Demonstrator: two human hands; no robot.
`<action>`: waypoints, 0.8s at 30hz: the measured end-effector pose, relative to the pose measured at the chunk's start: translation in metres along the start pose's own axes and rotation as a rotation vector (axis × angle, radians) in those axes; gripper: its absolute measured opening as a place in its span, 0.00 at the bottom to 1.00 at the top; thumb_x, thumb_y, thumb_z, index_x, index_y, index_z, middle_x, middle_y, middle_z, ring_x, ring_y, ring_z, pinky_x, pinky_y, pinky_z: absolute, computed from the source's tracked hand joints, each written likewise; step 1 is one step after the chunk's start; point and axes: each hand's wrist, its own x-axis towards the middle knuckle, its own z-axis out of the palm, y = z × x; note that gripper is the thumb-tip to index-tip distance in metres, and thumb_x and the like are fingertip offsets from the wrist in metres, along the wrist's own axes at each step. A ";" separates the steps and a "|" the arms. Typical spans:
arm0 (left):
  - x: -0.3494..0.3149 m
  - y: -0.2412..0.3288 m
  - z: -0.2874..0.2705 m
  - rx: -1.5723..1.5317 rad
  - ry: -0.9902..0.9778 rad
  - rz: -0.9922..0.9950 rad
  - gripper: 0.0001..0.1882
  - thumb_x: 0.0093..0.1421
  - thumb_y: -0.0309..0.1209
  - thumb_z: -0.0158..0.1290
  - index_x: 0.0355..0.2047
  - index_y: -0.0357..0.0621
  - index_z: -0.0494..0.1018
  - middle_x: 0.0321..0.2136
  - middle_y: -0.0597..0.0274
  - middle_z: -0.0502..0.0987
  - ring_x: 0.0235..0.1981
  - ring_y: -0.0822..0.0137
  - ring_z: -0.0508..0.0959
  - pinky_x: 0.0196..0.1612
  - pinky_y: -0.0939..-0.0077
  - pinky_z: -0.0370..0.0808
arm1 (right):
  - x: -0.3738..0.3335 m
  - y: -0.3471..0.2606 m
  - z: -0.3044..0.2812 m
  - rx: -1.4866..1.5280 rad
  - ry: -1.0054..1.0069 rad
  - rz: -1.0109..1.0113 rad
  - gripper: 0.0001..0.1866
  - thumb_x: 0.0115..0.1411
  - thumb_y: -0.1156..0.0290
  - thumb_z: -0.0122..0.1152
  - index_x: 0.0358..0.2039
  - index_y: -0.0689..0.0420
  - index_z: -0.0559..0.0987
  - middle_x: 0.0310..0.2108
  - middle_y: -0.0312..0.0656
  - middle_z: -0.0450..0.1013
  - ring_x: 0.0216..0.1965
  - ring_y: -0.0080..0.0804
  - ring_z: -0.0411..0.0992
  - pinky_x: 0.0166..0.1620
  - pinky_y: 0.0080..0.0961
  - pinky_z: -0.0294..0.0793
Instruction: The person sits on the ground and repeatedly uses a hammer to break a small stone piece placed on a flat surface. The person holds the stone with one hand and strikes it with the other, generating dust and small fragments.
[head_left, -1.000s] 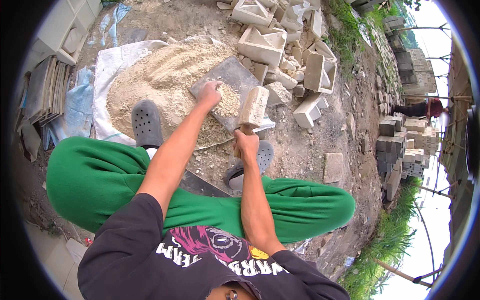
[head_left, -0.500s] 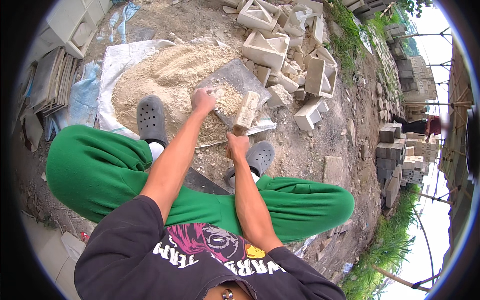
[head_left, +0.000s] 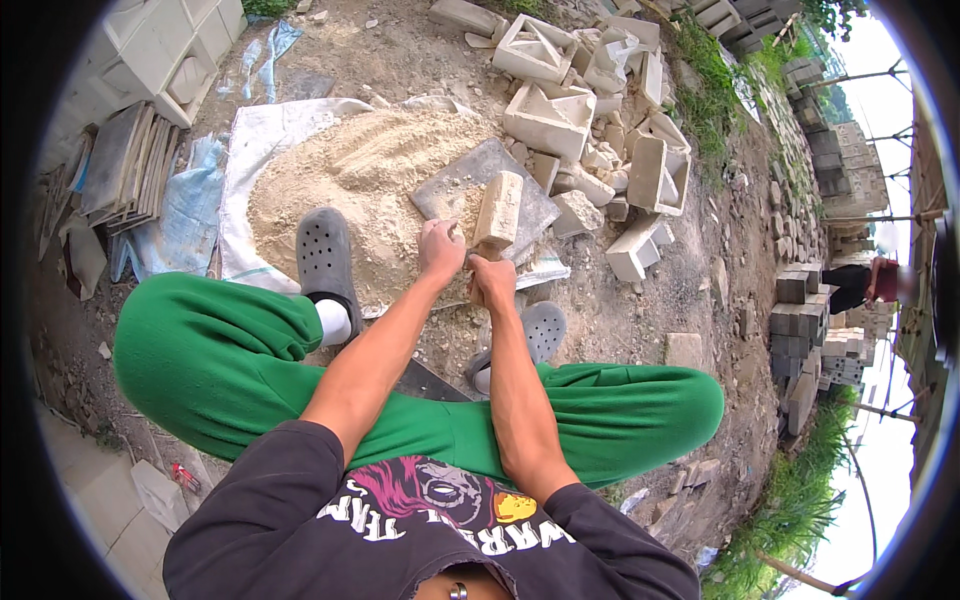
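My right hand is wrapped round the short handle of a mallet. The mallet's pale, block-shaped head stands above the fist, over a dark square slab. Close beside it on the left, my left hand has its fingers curled in; whatever they hold, if anything, is hidden. Behind that hand spreads a heap of pale crushed rubble on a white woven sack. Some of the rubble lies on the slab's left part.
Broken pale hollow blocks and chunks are piled at the far right of the slab. Flat boards lean on the left by a blue sheet. My grey clogs flank the work. Stacked blocks and another person are far right.
My left hand has come from over the rubble on the slab toward my right hand, and is now close beside it. My right hand keeps hold of the mallet. The whole view has shifted slightly.
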 end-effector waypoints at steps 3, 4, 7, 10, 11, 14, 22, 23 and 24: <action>0.002 0.002 0.008 -0.027 0.022 0.047 0.20 0.56 0.29 0.53 0.50 0.43 0.79 0.53 0.44 0.73 0.56 0.48 0.70 0.62 0.58 0.65 | -0.007 0.008 -0.005 0.024 0.054 -0.015 0.16 0.48 0.65 0.69 0.26 0.69 0.80 0.20 0.45 0.77 0.16 0.34 0.75 0.22 0.32 0.74; 0.003 0.001 0.010 -0.027 0.036 0.058 0.20 0.57 0.29 0.53 0.50 0.42 0.79 0.52 0.43 0.73 0.56 0.47 0.71 0.62 0.58 0.66 | -0.010 0.014 -0.005 0.008 0.069 -0.011 0.16 0.48 0.65 0.69 0.27 0.68 0.80 0.20 0.45 0.77 0.16 0.34 0.75 0.22 0.32 0.74; 0.002 0.020 0.016 -0.040 0.004 0.084 0.20 0.57 0.28 0.53 0.50 0.42 0.79 0.51 0.43 0.74 0.55 0.47 0.71 0.61 0.58 0.66 | 0.003 0.057 -0.005 -0.047 0.153 0.002 0.17 0.48 0.64 0.68 0.30 0.67 0.80 0.21 0.44 0.77 0.17 0.33 0.76 0.24 0.32 0.75; 0.006 0.016 0.017 -0.058 0.003 0.047 0.19 0.58 0.28 0.53 0.50 0.42 0.79 0.49 0.44 0.75 0.55 0.47 0.71 0.60 0.58 0.67 | -0.010 0.049 0.006 -0.054 0.131 -0.027 0.18 0.48 0.63 0.68 0.32 0.66 0.80 0.21 0.45 0.77 0.18 0.34 0.76 0.24 0.33 0.76; 0.009 0.016 0.017 -0.068 0.005 0.038 0.19 0.58 0.28 0.53 0.50 0.42 0.79 0.49 0.45 0.75 0.55 0.47 0.71 0.60 0.58 0.67 | -0.015 0.042 0.006 -0.018 0.093 -0.033 0.18 0.48 0.63 0.68 0.32 0.66 0.80 0.21 0.45 0.77 0.18 0.34 0.76 0.24 0.33 0.76; 0.015 0.012 0.020 -0.025 0.018 0.070 0.19 0.58 0.27 0.52 0.49 0.43 0.79 0.49 0.46 0.76 0.55 0.48 0.72 0.60 0.58 0.67 | -0.014 0.029 0.011 0.015 0.015 -0.016 0.20 0.48 0.62 0.68 0.34 0.67 0.81 0.22 0.46 0.78 0.19 0.36 0.77 0.25 0.32 0.77; 0.049 0.006 0.008 -0.075 0.059 0.140 0.19 0.54 0.24 0.52 0.46 0.42 0.81 0.49 0.46 0.78 0.52 0.49 0.76 0.59 0.61 0.70 | 0.023 0.017 -0.003 -0.087 -0.042 -0.143 0.21 0.48 0.62 0.69 0.36 0.67 0.81 0.23 0.47 0.79 0.19 0.33 0.78 0.26 0.31 0.78; 0.047 0.010 0.001 -0.071 0.091 0.139 0.18 0.54 0.24 0.52 0.46 0.40 0.81 0.48 0.46 0.78 0.52 0.50 0.76 0.59 0.62 0.71 | 0.018 0.013 -0.006 -0.085 -0.007 -0.177 0.19 0.48 0.63 0.69 0.35 0.66 0.81 0.23 0.46 0.79 0.19 0.32 0.78 0.26 0.30 0.78; 0.050 0.010 0.000 -0.069 0.118 0.135 0.18 0.53 0.23 0.52 0.45 0.38 0.80 0.47 0.46 0.79 0.52 0.50 0.77 0.59 0.63 0.71 | 0.011 0.003 -0.007 -0.032 0.002 -0.173 0.20 0.48 0.61 0.69 0.35 0.65 0.81 0.24 0.47 0.80 0.23 0.35 0.79 0.30 0.32 0.78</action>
